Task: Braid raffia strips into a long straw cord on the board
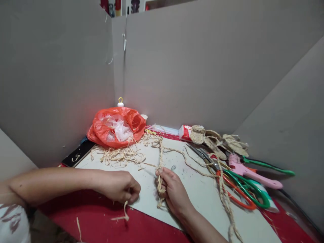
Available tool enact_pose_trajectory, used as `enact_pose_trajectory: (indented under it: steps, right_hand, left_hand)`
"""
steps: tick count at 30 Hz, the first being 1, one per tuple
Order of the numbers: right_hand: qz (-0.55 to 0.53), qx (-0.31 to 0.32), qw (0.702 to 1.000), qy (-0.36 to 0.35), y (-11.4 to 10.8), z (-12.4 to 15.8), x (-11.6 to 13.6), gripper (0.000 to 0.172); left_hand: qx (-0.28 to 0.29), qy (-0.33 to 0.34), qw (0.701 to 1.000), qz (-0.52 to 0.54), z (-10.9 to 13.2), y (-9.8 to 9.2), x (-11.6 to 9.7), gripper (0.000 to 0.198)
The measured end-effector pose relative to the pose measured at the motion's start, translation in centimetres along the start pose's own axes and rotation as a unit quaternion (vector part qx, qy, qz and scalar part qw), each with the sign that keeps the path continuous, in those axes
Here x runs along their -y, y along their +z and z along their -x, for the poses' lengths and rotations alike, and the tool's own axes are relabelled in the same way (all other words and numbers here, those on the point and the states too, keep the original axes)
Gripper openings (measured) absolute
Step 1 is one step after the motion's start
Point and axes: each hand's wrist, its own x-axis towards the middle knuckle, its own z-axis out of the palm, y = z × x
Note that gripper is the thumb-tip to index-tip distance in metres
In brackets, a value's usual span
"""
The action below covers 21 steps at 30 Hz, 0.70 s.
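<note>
My right hand (175,193) pinches a braided straw cord (161,153) between thumb and fingers. The cord runs up across the pale board (182,168), and a looped, frayed end hangs below the fingers. My left hand (124,187) is curled closed above the board's front edge; whatever is inside it is hidden. A short straw strand (125,212) shows just beneath its fingers, and I cannot tell if they touch it. Loose straw fibres (118,156) lie in a tangle beyond my left hand. Another long braided cord (226,199) trails down the board's right side.
A red plastic bag (101,130) sits at the back left beside a dark phone-like slab (78,153). To the right are orange-handled scissors (235,199), green-handled scissors (263,195), a pink tool (253,173) and woven straw pieces (215,143). Grey panels (177,74) enclose the table.
</note>
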Motion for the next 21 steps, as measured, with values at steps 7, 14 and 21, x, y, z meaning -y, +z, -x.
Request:
enact_pose_trajectory:
  steps: [7, 14, 21]
  right_hand:
    - [-0.005, 0.006, 1.000, 0.005, 0.2, 0.0, 0.1, 0.031]
    - [-0.012, 0.017, 1.000, 0.005, 0.1, -0.3, -0.3, 0.030]
    - [-0.010, 0.033, 0.999, 0.015, 0.4, 0.2, -0.3, 0.031]
  left_hand:
    - [-0.178, -0.027, 0.958, 0.224, -0.9, -2.6, 1.8, 0.020]
    - [-0.375, -0.038, 0.926, 0.035, -1.8, -4.7, 5.6, 0.024]
    - [-0.426, -0.078, 0.899, -0.070, -1.8, -5.3, 7.0, 0.023]
